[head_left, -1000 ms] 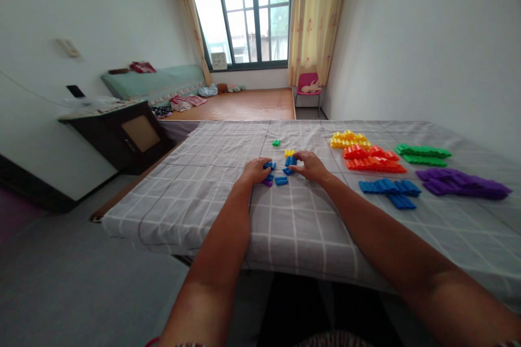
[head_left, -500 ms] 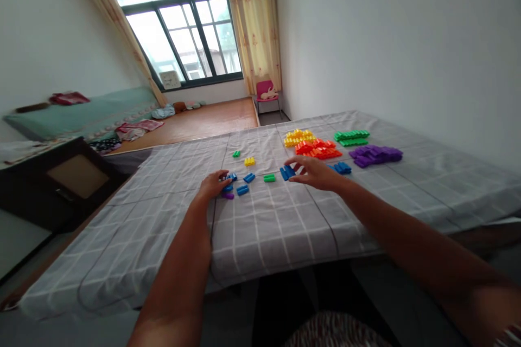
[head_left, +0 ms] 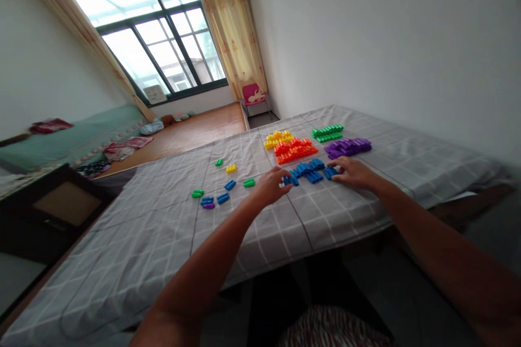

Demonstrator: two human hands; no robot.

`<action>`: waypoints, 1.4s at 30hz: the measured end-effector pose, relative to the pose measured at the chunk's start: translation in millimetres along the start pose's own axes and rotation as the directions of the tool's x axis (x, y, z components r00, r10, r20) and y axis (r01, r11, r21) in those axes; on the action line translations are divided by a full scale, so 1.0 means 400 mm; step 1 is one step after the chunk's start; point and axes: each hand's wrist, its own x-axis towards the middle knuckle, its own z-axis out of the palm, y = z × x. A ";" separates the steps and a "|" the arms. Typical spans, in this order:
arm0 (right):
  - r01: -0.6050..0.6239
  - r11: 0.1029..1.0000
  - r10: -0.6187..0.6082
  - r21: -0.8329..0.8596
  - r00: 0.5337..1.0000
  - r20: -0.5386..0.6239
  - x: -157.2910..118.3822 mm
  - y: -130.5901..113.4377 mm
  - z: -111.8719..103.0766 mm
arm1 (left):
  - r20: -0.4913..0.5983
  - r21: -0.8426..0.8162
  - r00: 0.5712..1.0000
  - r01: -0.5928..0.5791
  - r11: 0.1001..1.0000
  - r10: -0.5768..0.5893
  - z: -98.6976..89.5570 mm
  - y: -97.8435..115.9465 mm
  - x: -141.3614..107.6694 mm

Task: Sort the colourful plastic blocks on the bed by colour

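Blue plastic blocks, ridged like short joined tubes, form a small pile (head_left: 311, 167) on the cloth-covered table. At the pile's left end my left hand (head_left: 271, 185) has its fingers curled around a blue block (head_left: 291, 179). My right hand (head_left: 353, 172) grips another blue block (head_left: 330, 172) between thumb and fingers at the right end. Left of my hands lie loose pieces: blue blocks (head_left: 223, 198), a purple block (head_left: 209, 206), green blocks (head_left: 248, 182) and a yellow block (head_left: 231, 168).
Behind the blue pile stand an orange pile (head_left: 295, 150), a yellow pile (head_left: 278, 139), green rows (head_left: 327, 133) and a purple pile (head_left: 348, 146). A grey checked cloth (head_left: 260, 238) covers the table. A dark cabinet (head_left: 52, 217) is at the left, a wall at the right.
My left hand has moved right, from the loose blue pieces to the blue pile. My right hand has moved right with a blue block to the pile. The view has turned slightly right.
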 end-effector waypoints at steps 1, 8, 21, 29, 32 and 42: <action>-0.007 1.000 0.007 0.025 1.000 -0.012 -0.002 -0.005 0.005 | 0.021 0.004 1.000 -0.006 1.000 0.006 0.030 0.022 0.014; -0.088 0.991 0.094 0.099 0.994 -0.058 -0.025 -0.011 -0.005 | -0.007 0.018 0.996 0.085 0.996 -0.085 0.105 0.037 0.040; 0.038 0.999 -0.037 0.009 0.991 -0.129 0.011 -0.081 -0.006 | -0.096 0.073 0.990 0.106 0.992 -0.099 0.027 -0.007 -0.028; 0.268 0.962 -0.272 0.059 0.960 0.073 0.132 -0.358 0.113 | -0.192 0.207 0.838 0.543 0.814 -0.510 -0.237 -0.315 -0.279; 0.365 0.930 -0.368 0.047 0.915 0.167 0.200 -0.473 0.208 | -0.147 0.205 0.813 0.582 0.787 -0.564 -0.255 -0.361 -0.365; 0.511 0.852 -0.429 -0.114 0.806 0.408 0.384 -0.655 0.470 | -0.163 0.088 0.831 0.549 0.831 -0.531 -0.200 -0.362 -0.405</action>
